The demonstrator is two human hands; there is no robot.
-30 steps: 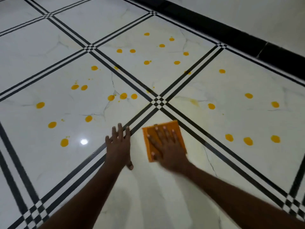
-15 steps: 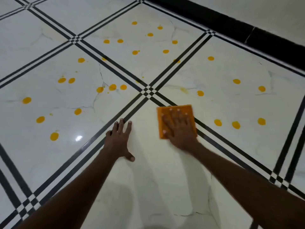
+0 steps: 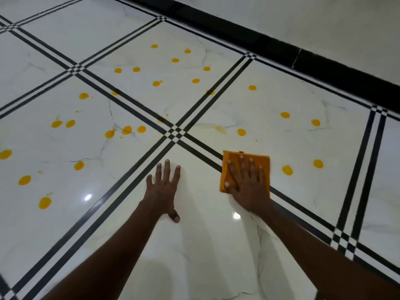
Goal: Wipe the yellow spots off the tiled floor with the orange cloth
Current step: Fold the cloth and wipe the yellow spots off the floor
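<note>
On the floor (image 3: pixel 216 245), right by where the black tile lines cross, the right hand (image 3: pixel 246 187) is pressed flat on the cloth (image 3: pixel 257 161), fingers spread and straight, not curled round it at all. The cloth is folded into a rough square and sits across one of the black double lines, so half of it is on the near tile and half on the tile to the right. Two spots (image 3: pixel 287 169) lie just beside the cloth's right edge, not touching it as far as I can see, with another one a bit further right.

The left hand (image 3: pixel 163 187) is flat on the near tile too, fingers stretched forward, thumb out to the side, holding nothing. It's a little way left of the cloth, bare floor between them.

Loads more yellow spots are scattered over the three tiles beyond the hands: a bunch on the far middle one, a row of three near the crossing on the left tile, more trailing off to the left edge. There's a faint yellowish smear just past the crossing on the right tile. A black strip (image 3: pixel 303 57) runs along the far side of the floor.
</note>
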